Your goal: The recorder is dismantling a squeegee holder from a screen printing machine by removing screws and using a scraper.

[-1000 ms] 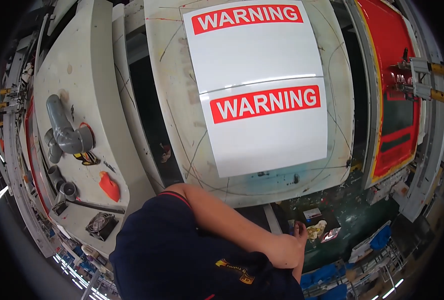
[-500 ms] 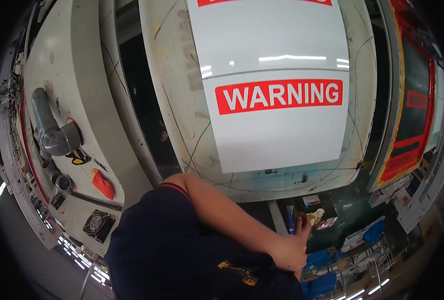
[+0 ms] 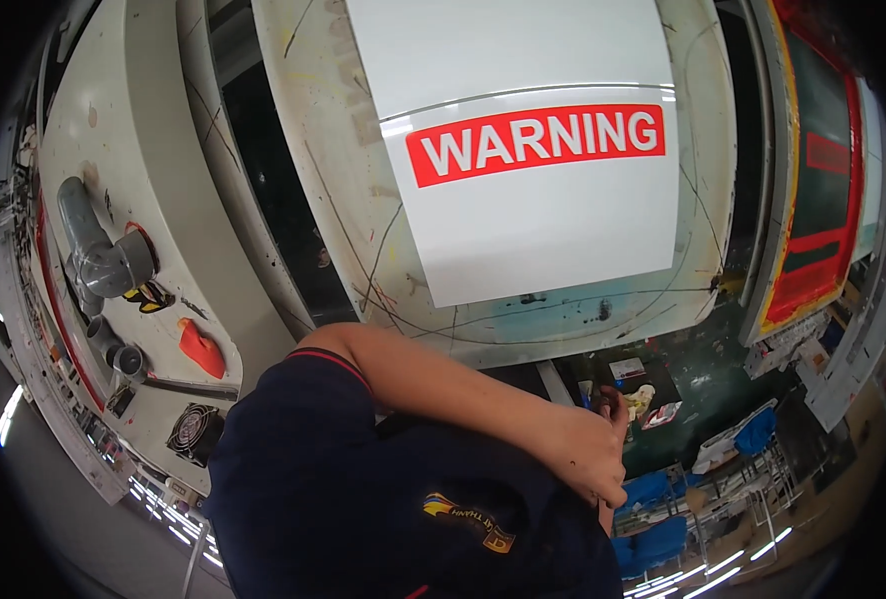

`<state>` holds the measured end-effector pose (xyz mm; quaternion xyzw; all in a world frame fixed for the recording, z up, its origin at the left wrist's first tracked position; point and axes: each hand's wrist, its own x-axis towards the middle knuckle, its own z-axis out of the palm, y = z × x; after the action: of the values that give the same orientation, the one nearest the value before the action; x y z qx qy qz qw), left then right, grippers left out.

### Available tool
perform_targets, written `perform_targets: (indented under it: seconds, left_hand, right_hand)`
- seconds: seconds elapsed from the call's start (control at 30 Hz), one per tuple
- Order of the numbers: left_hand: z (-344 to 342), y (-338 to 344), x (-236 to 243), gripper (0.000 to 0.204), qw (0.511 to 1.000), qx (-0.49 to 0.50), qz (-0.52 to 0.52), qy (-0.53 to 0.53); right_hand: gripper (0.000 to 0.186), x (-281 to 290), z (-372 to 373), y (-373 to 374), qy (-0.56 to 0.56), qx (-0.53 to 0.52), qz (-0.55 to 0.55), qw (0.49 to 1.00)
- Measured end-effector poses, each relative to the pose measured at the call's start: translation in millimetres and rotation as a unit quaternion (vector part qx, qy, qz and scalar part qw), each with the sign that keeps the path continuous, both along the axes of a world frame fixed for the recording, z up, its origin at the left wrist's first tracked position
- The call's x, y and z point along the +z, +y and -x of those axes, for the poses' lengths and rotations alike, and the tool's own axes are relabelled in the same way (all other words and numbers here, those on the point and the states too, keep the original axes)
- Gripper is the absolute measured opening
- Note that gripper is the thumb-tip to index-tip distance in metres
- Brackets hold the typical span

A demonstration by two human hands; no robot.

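Observation:
My left arm reaches across my body, and my left hand is closed, its fingers curled against my right forearm. Whether anything sits inside that grip is hidden. Just beyond it shows my right hand, partly covered, with dark-looking fingers whose hold I cannot make out. Right beside those fingers lies a crumpled yellowish-white cloth or wad. In front of me, a white glossy sheet with a red printed band lies flat on a stained, pale worktable.
To the left, a grey machine body carries a grey pipe elbow, an orange-red piece and a small fan. A framed screen with red borders stands at the right. Blue items hang on racks at lower right.
The sheet and table have shifted up and slightly left in view. My left hand has risen a little and curled more tightly; my right hand has moved up beside the cloth.

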<state>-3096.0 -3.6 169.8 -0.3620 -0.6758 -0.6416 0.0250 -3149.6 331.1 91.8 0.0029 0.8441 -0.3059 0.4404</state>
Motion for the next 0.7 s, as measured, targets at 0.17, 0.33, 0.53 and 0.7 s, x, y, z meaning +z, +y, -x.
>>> perform_targets:
  seconds: [0.17, 0.33, 0.53, 0.7]
  left_hand:
    - [-0.8, 21.0, -4.3, 0.027, 0.998, 0.032, -0.059, 0.002]
    - [0.2, 47.3, -0.7, 0.027, 1.0, 0.001, -0.014, -0.012]
    - [8.3, 74.8, 18.5, 0.029, 0.996, -0.059, 0.05, -0.034]
    - [10.0, 100.2, 41.7, 0.028, 0.99, 0.017, 0.141, -0.021]
  right_hand:
    - [0.037, -6.0, -10.8, 33.1, -0.035, -0.112, 0.024, 0.993]
    - [0.039, -6.9, -29.2, 59.3, 0.025, -0.136, 0.044, 0.989]
    - [0.032, -28.6, -51.3, 120.3, 0.081, -0.112, -0.001, 0.99]
    - [0.014, -65.7, -79.3, 167.3, 0.088, -0.212, 0.016, 0.973]
